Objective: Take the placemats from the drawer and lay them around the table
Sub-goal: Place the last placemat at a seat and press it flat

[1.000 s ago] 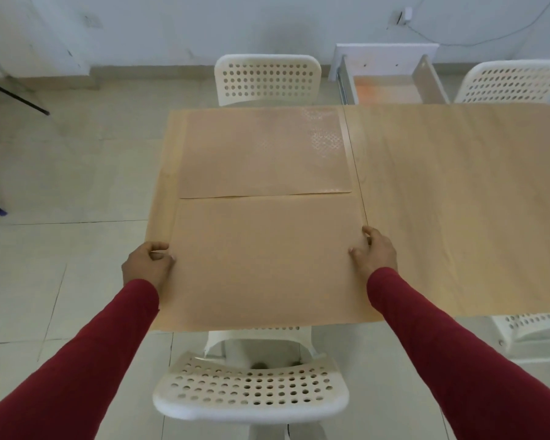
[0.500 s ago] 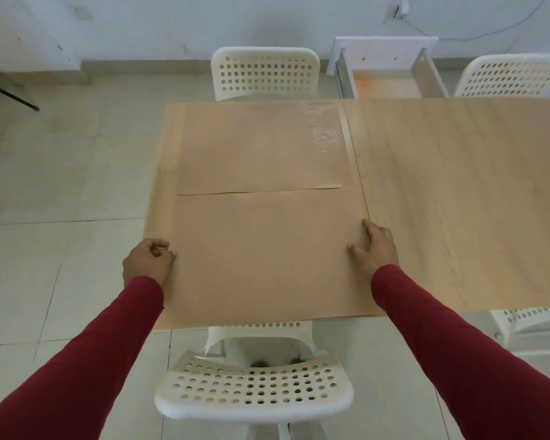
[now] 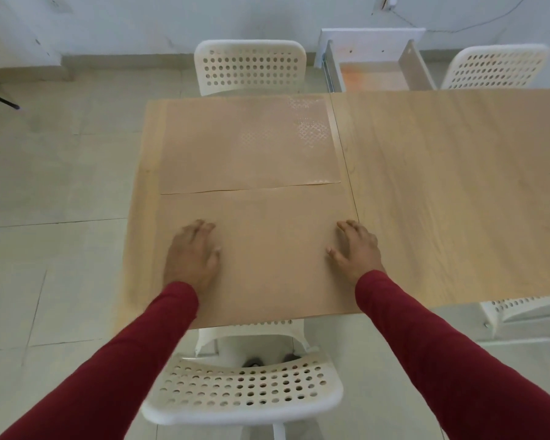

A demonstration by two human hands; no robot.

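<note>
Two tan placemats lie on the left end of the wooden table (image 3: 442,192). The near placemat (image 3: 270,255) reaches the table's front edge. The far placemat (image 3: 245,144) lies beyond it, slightly overlapping it along a seam. My left hand (image 3: 191,255) rests flat on the near placemat's left part, fingers spread. My right hand (image 3: 358,249) lies flat on its right edge, fingers apart. Neither hand grips anything. An open white drawer (image 3: 375,63) stands past the table's far edge; I see only its bare bottom.
A white perforated chair (image 3: 245,392) is tucked in front of me under the near edge. Another white chair (image 3: 251,66) faces it at the far side, a third chair (image 3: 496,66) stands far right. A fourth chair's part (image 3: 527,309) shows at the right. Tiled floor lies left.
Both hands let go of the near placemat's side edges and moved inward onto its top, now lying flat. The placemat sits slightly further onto the table.
</note>
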